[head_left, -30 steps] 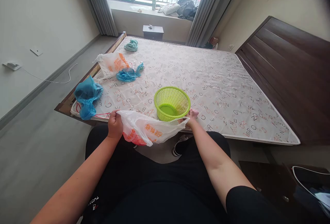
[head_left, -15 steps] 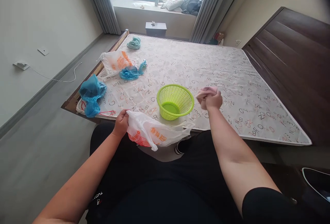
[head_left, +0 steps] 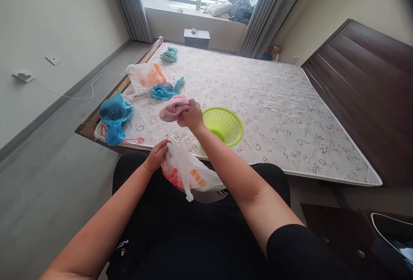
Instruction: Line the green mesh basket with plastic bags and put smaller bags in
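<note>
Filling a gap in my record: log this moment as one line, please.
left hand: holding white bag | right hand: gripping bunched pink cloth | green basket: on mattress, partly hidden

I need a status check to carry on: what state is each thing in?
Pink cloth: bunched, gripped by right fingers
Near white bag: sagging, held by left fingers
Green basket: upright, partly hidden
Far white bag: crumpled
Near blue bag: crumpled
Far blue bag: crumpled
Teal bundle: coiled
Curtains: drawn apart
Cable: slack

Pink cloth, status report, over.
Left hand: grip on white bag. Right hand: grip on pink cloth, above mattress. Right arm partly hides green basket.
</note>
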{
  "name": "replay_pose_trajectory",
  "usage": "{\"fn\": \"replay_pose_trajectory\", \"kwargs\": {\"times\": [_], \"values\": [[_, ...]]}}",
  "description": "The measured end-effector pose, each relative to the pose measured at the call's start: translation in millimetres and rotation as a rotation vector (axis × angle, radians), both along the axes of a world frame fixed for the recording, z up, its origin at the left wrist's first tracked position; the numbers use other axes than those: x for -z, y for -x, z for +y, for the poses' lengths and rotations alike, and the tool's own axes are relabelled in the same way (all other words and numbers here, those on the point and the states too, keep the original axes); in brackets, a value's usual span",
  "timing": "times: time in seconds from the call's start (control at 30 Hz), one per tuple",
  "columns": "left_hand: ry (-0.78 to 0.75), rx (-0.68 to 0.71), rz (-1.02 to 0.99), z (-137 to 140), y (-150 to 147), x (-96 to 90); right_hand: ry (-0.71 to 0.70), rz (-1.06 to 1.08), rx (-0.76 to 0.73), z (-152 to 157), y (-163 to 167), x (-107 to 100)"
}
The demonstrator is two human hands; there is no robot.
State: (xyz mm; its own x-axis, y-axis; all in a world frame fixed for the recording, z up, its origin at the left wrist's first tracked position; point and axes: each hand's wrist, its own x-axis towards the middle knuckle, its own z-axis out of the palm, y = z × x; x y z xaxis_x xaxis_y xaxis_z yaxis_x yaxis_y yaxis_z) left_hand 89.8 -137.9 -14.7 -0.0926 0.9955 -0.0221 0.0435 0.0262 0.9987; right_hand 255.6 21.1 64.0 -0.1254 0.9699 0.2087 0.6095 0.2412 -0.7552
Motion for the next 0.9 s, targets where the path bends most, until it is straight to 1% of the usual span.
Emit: {"fn": "replay_pose_trajectory", "kwargs": {"times": [0.1,0.17,0.2,0.3,0.4,0.43,0.5,0.57,0.67,0.8,0.87,0.9], "values": [[-0.026,-0.05,-0.006,0,1,-4.9,0.17,-0.021,-0.075,-8,11,21],[-0.046,-0.098,-0.028,0,3,-6.6,0.233,-0.048,-0.116,-15,8,25],[-0.053,-0.119,-0.04,1,4,-6.8,0.238,-0.073,-0.132,-21,4,25],[-0.077,-0.184,-0.07,2,5,-5.9,0.184,-0.159,-0.205,-45,-15,15],[-0.09,-0.272,-0.088,4,6,-5.1,0.144,-0.183,-0.398,-77,-46,7],[-0.097,-0.312,-0.093,5,7,-4.9,0.126,-0.176,-0.477,-89,-57,7],[-0.11,-0.391,-0.105,8,8,-4.5,0.137,-0.186,-0.562,-110,-77,14],[-0.115,-0.457,-0.12,12,9,-3.6,0.169,-0.206,-0.576,-125,-91,25],[-0.109,-0.504,-0.132,15,10,-2.2,0.196,-0.246,-0.531,-137,-99,44],[-0.103,-0.467,-0.095,12,7,-2.8,0.114,-0.339,-0.501,-141,-93,61],[-0.1,-0.429,-0.088,9,6,-3.6,0.087,-0.351,-0.492,-143,-87,65],[-0.095,-0.412,-0.09,7,5,-3.9,0.094,-0.347,-0.494,-145,-85,65]]}}
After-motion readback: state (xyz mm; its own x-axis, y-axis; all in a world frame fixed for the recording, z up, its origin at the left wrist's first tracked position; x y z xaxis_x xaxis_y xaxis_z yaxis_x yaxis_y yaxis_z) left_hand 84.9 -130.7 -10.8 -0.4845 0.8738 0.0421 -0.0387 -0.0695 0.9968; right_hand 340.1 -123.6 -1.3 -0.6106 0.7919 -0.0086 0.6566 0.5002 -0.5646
